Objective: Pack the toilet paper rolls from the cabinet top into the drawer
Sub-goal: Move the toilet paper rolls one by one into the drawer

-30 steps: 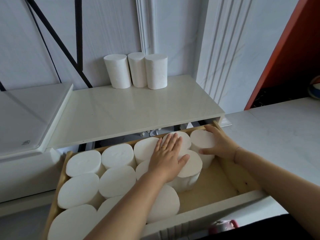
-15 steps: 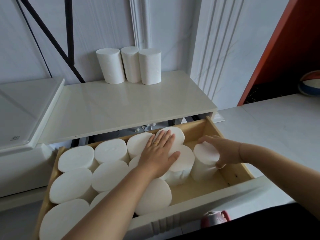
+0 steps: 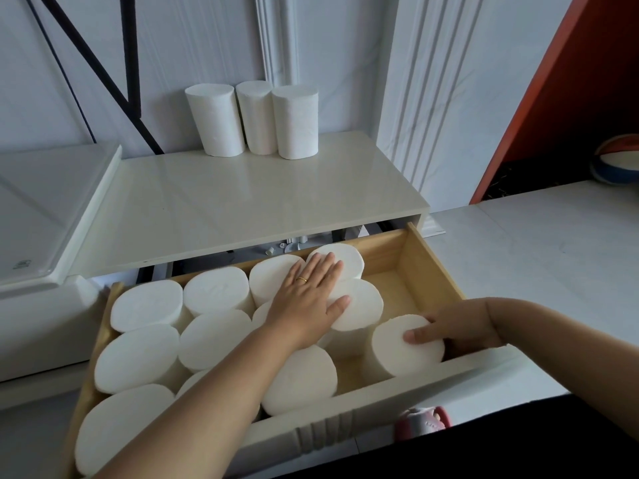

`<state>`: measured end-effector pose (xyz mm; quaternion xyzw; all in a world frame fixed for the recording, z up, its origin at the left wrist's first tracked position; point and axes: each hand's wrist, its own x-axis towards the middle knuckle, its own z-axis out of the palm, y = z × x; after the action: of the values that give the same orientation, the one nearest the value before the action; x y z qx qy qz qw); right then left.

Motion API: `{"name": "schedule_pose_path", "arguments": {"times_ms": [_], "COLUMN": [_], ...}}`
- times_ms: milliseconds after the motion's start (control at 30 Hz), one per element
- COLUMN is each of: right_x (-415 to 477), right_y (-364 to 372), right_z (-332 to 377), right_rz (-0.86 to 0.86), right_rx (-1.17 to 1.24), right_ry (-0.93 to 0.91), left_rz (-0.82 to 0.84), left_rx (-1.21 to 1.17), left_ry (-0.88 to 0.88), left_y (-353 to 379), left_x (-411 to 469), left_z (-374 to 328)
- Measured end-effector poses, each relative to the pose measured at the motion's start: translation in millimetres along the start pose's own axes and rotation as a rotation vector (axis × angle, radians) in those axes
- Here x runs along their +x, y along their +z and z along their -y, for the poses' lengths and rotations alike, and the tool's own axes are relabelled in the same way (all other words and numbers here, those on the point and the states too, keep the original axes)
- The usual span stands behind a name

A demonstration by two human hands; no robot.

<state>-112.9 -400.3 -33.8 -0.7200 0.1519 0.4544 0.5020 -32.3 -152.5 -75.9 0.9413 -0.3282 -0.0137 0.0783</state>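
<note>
Fingers (image 3: 323, 271) of the left hand (image 3: 307, 305) lie straight and flat on the packed rolls (image 3: 214, 288), steadying them. The right hand (image 3: 463, 328) curls round an upright roll (image 3: 401, 344) at the front right of the drawer (image 3: 423, 261). This looks like the placing step; next, probably fetching the three rolls (image 3: 256, 122) on the cabinet top (image 3: 242, 202).

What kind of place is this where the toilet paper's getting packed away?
Probably a room in a home, though which room is unclear: a glossy cream cabinet top over a wooden drawer, white panelled wall moulding, and a striped ball at right.
</note>
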Motion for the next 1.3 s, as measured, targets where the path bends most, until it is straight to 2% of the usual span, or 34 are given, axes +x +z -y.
{"name": "schedule_pose_path", "arguments": {"times_ms": [500,533,600,667,733,833,900,967,1067,1167,1300], "right_x": [15.3,13.9,11.2,7.6,3.8,10.9,26.7,50.5,92.1,130.6,170.6], "right_y": [36.0,38.1,42.1,45.2,43.6,31.3,17.5,3.3,-18.2,-36.1,-54.4], "right_z": [16.0,17.9,27.0,42.7,62.1,95.5,121.6,148.7,189.7,228.1,267.7], "right_rz": [-0.015,-0.031,-0.141,-0.333,-0.578,-0.849,-0.945,-0.983,-1.009,-1.043,-1.056], "right_rx": [0.023,-0.046,-0.355,-0.733,-0.877,-0.709,-0.488,-0.330,-0.211,-0.111,-0.019], "right_ry": [-0.021,-0.034,-0.097,-0.171,-0.204,-0.403,-0.612,-0.715,-0.730,-0.730,-0.743], "left_rz": [-0.043,-0.064,-0.119,-0.179,-0.235,-0.294,-0.327,-0.331,-0.249,-0.113,-0.113], "left_rx": [-0.001,0.006,0.013,0.018,0.024,0.053,0.033,0.000,-0.023,-0.043,-0.016], "left_ry": [0.020,0.018,0.002,-0.015,-0.044,-0.101,-0.161,-0.241,-0.329,-0.340,-0.319], "left_y": [0.6,1.1,0.4,-3.1,-9.0,-18.7,-25.1,-32.4,-43.7,-50.4,-46.5], "left_x": [-12.9,-13.3,-13.4,-10.9,-6.1,2.9,9.8,19.9,44.1,69.7,84.7], "left_z": [14.9,14.4,13.6,14.4,18.2,31.3,44.0,57.7,75.9,90.5,101.3]}}
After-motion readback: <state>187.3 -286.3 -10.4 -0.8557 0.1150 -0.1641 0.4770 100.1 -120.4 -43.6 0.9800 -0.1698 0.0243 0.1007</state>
